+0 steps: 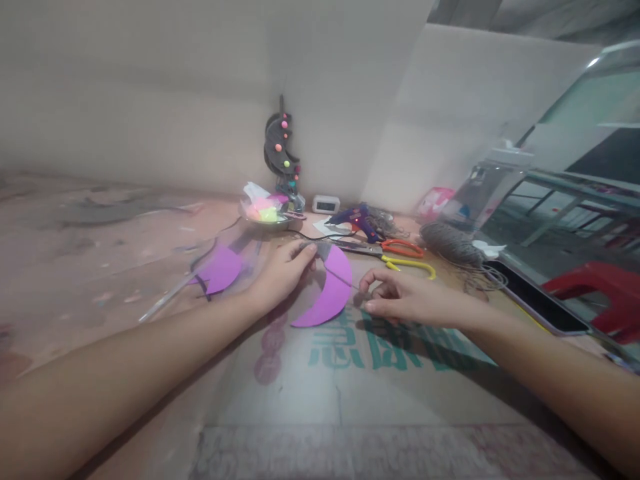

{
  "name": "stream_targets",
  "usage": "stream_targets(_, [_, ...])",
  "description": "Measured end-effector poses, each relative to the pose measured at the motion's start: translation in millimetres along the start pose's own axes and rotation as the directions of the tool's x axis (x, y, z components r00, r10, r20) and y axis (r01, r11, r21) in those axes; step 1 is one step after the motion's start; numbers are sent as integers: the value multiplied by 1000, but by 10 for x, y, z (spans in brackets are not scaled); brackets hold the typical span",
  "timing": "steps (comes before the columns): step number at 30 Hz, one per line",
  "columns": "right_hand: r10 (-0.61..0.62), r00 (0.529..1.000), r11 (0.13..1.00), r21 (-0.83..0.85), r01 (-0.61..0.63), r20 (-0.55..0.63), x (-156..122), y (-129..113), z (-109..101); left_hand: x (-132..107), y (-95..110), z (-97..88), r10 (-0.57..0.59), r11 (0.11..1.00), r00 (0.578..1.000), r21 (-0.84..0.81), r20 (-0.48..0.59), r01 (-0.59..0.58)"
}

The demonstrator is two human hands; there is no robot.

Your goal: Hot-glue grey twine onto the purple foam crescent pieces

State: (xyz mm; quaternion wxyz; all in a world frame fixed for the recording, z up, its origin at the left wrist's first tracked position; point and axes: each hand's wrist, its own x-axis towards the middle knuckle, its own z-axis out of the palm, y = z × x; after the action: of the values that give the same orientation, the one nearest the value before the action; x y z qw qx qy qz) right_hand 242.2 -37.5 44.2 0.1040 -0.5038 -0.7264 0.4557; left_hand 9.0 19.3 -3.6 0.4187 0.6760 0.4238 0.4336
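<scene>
A purple crescent moon cutout [334, 293] is above the printed cardboard, its upper tip wrapped in grey yarn. That wrapped tip is pinched between the thumb and fingers of my left hand [283, 273]. From there a strand of grey yarn [343, 277] runs across the purple face to my right hand [400, 297], whose closed fingertips hold it. Behind the right hand are scissors with yellow and orange handles [407, 261]. Further right sits a ball of grey yarn [447, 243] with loose loops.
Purple scraps [223, 269] lie left of my left hand. A blue glue gun [357, 219], a small white clock [326, 204] and a bowl of colourful bits [265, 217] stand behind. A decorated grey crescent [280, 147] is against the wall. A phone [540, 297] lies right.
</scene>
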Motion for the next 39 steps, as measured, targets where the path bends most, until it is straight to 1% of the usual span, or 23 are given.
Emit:
stream_targets(1, [-6,1000,998,-56,6,8,-14,-21,-55,1,-7,2,-9,1000,1000,3,6,9])
stream_targets(2, [-19,1000,995,-94,18,-16,-27,-42,-104,-1,-10,4,-7,1000,1000,15,15,6])
stream_targets(4, [-63,986,991,-130,43,-153,-36,-66,-172,-8,-2,9,24,998,999,51,45,-26])
stream_targets(5, [-82,966,989,-140,49,-244,-26,-62,-191,-14,7,11,41,996,997,72,64,-45])
stream_targets(7, [-106,909,987,-157,45,-403,22,-15,-203,-28,33,12,60,991,993,112,100,-71])
stream_targets(9, [-97,864,986,-167,15,-493,92,69,-187,-41,62,10,62,986,990,144,125,-80])
stream_targets(11, [-89,839,982,-187,-15,-536,153,152,-151,-55,89,7,58,983,988,166,140,-81])
stream_targets(13, [-125,824,975,-221,0,-552,176,193,-97,-68,108,7,55,981,988,175,148,-80])
stream_targets(15, [-183,819,975,-206,81,-544,158,172,-26,-78,115,12,52,981,985,174,162,-81])
stream_targets(16, [-194,829,979,-154,131,-525,138,143,16,-82,115,16,55,982,984,169,169,-84])
stream_targets(19, [-157,893,966,122,227,-421,81,37,146,-90,103,27,67,985,980,146,185,-95])
stream_targets(21, [-137,926,936,262,237,-352,73,0,208,-92,94,32,68,986,978,135,195,-96])
stream_targets(23, [-133,944,926,301,227,-302,89,10,220,-93,90,33,66,988,977,126,202,-93])
stream_targets(25, [-133,955,944,259,203,-265,115,56,179,-93,90,32,62,990,978,116,197,-86])
stream_targets(27, [-137,948,966,174,192,-287,137,113,109,-92,93,30,52,991,980,109,193,-74])
stream_targets(31, [-150,887,988,-25,155,-436,163,185,20,-85,91,25,37,992,979,113,201,-61])
stream_targets(33, [-182,862,983,-103,151,-473,178,191,28,-81,84,24,41,991,976,118,214,-68])
stream_targets(36, [-212,839,977,-126,172,-501,203,193,69,-81,73,28,62,989,972,120,228,-91])
stream_targets(39, [-186,836,982,-94,161,-516,216,202,98,-93,78,39,68,988,967,116,245,-99])
